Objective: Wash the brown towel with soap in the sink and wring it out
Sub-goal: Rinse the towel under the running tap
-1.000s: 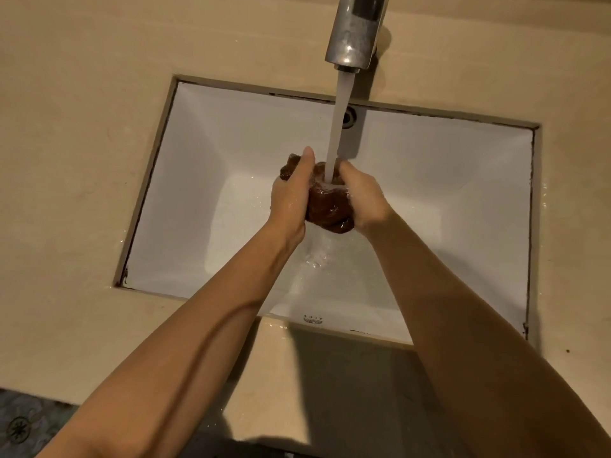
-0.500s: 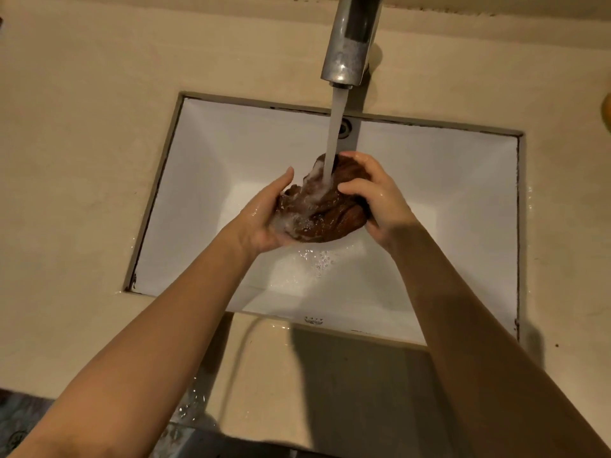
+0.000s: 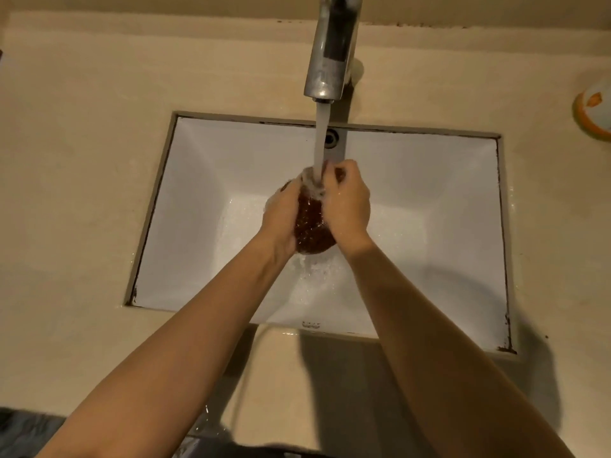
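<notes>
The wet brown towel (image 3: 310, 226) is bunched into a ball between both hands, held over the middle of the white sink (image 3: 429, 200). My left hand (image 3: 281, 216) grips its left side with fingers wrapped under it. My right hand (image 3: 347, 203) curls round its right side and top. Water streams from the metal faucet (image 3: 332, 51) onto the top of the towel, where it splashes white. Most of the towel is hidden by my hands.
The sink is set into a beige countertop (image 3: 82, 160). An overflow hole (image 3: 330, 137) sits in the sink's back wall. An orange and white round object (image 3: 593, 112) lies at the counter's far right edge. Water droplets wet the basin floor and front counter.
The towel was spread more loosely across my hands half a second ago; now both hands have closed in and squeezed it into a tighter ball under the stream.
</notes>
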